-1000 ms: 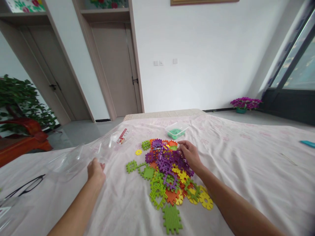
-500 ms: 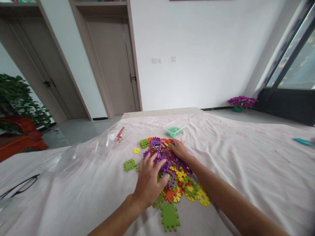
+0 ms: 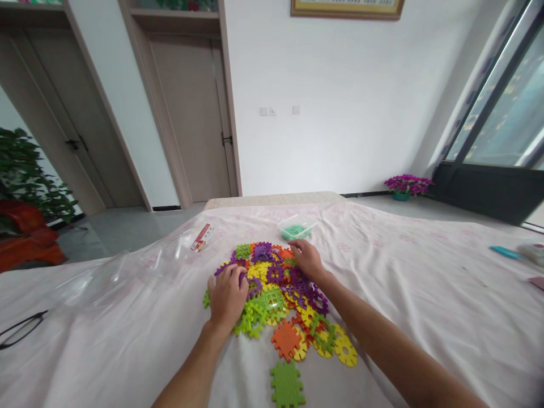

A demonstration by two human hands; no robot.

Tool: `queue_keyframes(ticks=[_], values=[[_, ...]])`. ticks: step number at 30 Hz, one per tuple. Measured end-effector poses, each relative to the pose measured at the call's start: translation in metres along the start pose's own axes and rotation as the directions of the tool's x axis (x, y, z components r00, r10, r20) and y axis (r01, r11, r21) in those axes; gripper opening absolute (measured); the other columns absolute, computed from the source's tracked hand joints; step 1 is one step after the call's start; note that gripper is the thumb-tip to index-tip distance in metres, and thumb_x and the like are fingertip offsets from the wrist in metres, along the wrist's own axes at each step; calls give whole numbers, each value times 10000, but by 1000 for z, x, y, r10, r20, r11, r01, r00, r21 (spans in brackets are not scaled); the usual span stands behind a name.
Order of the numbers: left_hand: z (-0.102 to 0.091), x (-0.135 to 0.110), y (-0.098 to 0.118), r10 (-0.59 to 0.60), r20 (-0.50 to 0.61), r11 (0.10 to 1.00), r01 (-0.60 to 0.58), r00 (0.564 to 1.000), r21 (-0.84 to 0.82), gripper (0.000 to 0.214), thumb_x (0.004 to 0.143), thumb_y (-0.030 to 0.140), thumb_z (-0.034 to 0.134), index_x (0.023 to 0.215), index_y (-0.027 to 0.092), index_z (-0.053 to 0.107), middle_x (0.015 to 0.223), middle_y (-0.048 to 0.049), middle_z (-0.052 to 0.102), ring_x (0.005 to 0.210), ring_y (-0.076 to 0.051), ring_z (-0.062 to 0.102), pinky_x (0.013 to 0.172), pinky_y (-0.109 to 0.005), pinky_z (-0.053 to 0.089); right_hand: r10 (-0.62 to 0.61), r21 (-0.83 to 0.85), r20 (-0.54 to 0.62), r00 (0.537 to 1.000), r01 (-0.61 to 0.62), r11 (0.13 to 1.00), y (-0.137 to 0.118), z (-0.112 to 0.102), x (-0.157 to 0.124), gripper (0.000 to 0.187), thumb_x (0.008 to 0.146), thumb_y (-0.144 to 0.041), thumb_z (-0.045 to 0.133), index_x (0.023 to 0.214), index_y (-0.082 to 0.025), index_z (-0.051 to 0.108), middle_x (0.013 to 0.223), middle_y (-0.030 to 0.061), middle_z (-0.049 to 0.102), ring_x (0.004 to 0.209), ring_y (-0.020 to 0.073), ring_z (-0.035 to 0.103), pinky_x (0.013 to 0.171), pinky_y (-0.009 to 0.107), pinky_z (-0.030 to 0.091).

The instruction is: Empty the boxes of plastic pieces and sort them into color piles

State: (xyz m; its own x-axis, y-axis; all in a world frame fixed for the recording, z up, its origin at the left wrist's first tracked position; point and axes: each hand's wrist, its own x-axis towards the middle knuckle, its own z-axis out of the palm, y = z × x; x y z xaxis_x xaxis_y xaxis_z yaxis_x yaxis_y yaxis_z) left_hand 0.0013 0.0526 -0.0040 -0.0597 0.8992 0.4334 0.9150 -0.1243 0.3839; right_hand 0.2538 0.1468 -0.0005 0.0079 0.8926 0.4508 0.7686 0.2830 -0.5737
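A heap of interlocking plastic building pieces (image 3: 260, 273) in purple, yellow, orange and green lies spread on the cloth in front of me. My left hand (image 3: 228, 292) rests over the heap's left side, its fingers bent loosely across purple pieces, parts of which it hides. On the far right side, my right hand (image 3: 306, 259) touches orange and purple pieces with its fingers slightly apart. Neither hand visibly grips a piece. Nearer me are an orange square piece (image 3: 286, 340), a yellow disc (image 3: 345, 348) and a separate green square piece (image 3: 288, 385).
Behind the heap stands a clear tray (image 3: 312, 222) holding green pieces. Clear plastic packaging (image 3: 106, 275) with a red label lies left, and black-framed glasses (image 3: 23, 330) are at the left edge. A blue object (image 3: 505, 251) lies far right on the pale cloth (image 3: 408, 272).
My left hand has moved left and spread pieces that way, exposing yellow and green ones in the middle. My right hand stays near the far right edge. The view has tilted up slightly.
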Motion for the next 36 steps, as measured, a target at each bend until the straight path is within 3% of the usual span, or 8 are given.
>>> queue_keyframes(ticks=[3, 5, 13, 17, 21, 25, 30, 36], values=[[1, 4, -9, -55, -1, 998, 55, 998, -11, 266, 894, 208, 445, 1053, 249, 654, 1201, -71, 653, 1068, -253, 595, 1035, -535, 309, -43, -232, -90, 995, 21, 972, 1, -2, 15, 354, 884, -191, 491, 1201, -236, 641, 1251, 75, 628, 1041, 226, 604, 870, 320, 453], [2, 4, -10, -69, -15, 998, 69, 997, -14, 260, 891, 211, 450, 1047, 248, 655, 1180, -76, 658, 1079, -260, 583, 1023, -531, 320, -69, -370, -28, 997, 54, 927, 3, -3, 24, 377, 888, -203, 527, 1253, -245, 612, 1320, 82, 585, 1030, 240, 612, 853, 331, 457], [6, -2, -11, 5, -151, 1000, -2, 988, 18, 305, 862, 122, 452, 994, 257, 692, 1229, -78, 647, 1337, -312, 400, 1111, -624, 184, -95, -555, 100, 990, 135, 821, 11, -6, 41, 227, 957, -263, 495, 1057, -244, 697, 1089, 95, 647, 962, 217, 628, 771, 296, 421], [7, 1, -11, 109, -242, 984, -139, 964, -113, 330, 866, 135, 465, 1087, 260, 676, 1282, -78, 621, 1345, -289, 413, 1148, -564, 217, -128, -488, 49, 991, 135, 862, 9, -15, 32, 265, 985, -319, 449, 1047, -265, 701, 1076, 66, 649, 935, 196, 631, 713, 275, 416], [11, 4, -8, 187, -263, 878, -281, 946, -387, 358, 918, 191, 410, 1199, 227, 630, 1269, -89, 618, 1251, -216, 520, 1118, -431, 359, -173, -267, -153, 973, 128, 955, -13, -28, 15, 278, 988, -353, 440, 1067, -258, 690, 1077, 48, 654, 924, 182, 633, 741, 264, 443], [14, 4, -6, 77, -181, 769, -175, 980, -615, 362, 954, 307, 422, 1252, 208, 601, 1272, -94, 627, 1227, -207, 550, 1115, -412, 372, -196, 6, -329, 924, 210, 978, -49, -37, -8, 250, 965, -355, 484, 991, -226, 697, 994, 61, 665, 908, 187, 638, 801, 279, 478], [10, 7, -5, -193, 50, 401, 126, 980, -907, 529, 886, 556, 527, 1270, 201, 602, 1302, -114, 625, 1246, -266, 555, 1053, -442, 442, -318, 222, -370, 873, 416, 882, -88, -33, -43, 174, 955, -313, 525, 978, -236, 678, 937, 62, 658, 881, 189, 632, 800, 318, 513], [4, 16, -2, -119, 403, -197, 377, 907, -905, 615, 814, 671, 554, 1174, 185, 667, 1159, -113, 708, 1227, -292, 576, 1040, -456, 460, -411, 352, -331, 850, 515, 782, -102, -17, -74, 144, 956, -253, 517, 989, -247, 656, 924, 65, 646, 880, 192, 629, 785, 342, 535]])
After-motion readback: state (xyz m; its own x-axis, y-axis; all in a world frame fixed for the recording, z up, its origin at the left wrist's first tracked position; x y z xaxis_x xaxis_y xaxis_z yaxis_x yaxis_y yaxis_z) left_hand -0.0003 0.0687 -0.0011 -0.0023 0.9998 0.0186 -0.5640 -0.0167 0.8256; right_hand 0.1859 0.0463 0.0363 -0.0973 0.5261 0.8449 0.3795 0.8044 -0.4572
